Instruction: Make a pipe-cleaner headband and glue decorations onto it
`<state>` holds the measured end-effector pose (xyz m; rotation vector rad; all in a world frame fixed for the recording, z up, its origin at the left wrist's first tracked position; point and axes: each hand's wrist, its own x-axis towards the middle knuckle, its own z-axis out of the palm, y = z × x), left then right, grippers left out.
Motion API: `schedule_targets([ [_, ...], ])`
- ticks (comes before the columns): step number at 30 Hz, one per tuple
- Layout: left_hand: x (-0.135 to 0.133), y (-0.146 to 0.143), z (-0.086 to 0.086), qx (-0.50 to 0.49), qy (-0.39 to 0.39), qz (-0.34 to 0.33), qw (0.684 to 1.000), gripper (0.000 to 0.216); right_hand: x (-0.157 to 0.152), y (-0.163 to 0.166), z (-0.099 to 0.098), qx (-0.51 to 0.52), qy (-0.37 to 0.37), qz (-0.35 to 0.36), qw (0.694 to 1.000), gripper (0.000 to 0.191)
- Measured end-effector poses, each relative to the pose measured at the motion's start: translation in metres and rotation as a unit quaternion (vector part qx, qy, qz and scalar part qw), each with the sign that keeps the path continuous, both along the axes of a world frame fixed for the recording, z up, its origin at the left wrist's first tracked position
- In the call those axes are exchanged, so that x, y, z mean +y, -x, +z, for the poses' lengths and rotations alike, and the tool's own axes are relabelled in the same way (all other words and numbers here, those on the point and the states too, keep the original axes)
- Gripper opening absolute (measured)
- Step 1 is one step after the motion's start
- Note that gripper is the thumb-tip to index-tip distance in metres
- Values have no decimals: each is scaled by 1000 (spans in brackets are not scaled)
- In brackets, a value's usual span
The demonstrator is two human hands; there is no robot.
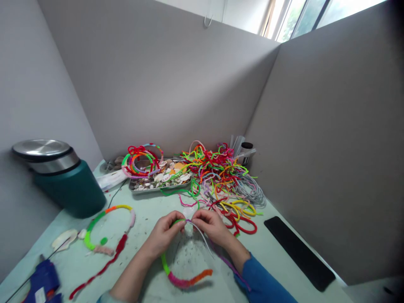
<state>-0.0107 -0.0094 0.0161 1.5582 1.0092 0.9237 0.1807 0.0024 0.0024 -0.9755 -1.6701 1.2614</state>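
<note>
The wire ring (181, 282) is at six o'clock of the view, between the two hands. The left hand (166, 232) pinches its green wrapped part; the right hand (208, 225) seems to pinch a purple strand (232, 268) beside it. Orange, pink and green are already wound, from five o'clock of this ring clockwise to about eleven, while the white wire (205, 243) towards three is left bare, so I judge more than half is covered. At nine o'clock from the hands, another ring (99, 220) is nearly covered.
</note>
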Motion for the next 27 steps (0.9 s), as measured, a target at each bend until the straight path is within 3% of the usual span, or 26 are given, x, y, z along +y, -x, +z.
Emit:
schedule_targets([
  [7, 0, -3, -1, -31, 4, 3, 999, 19, -6, 10, -4, 40, 99, 21, 994, 29],
  [14, -2, -2, 6, -25, 10, -21, 999, 32, -6, 9, -5, 48, 116, 28, 992, 32],
  [27, -4, -4, 6, 9, -8, -17, 1000, 21, -4, 13, -11, 75, 177, 45, 980, 34],
])
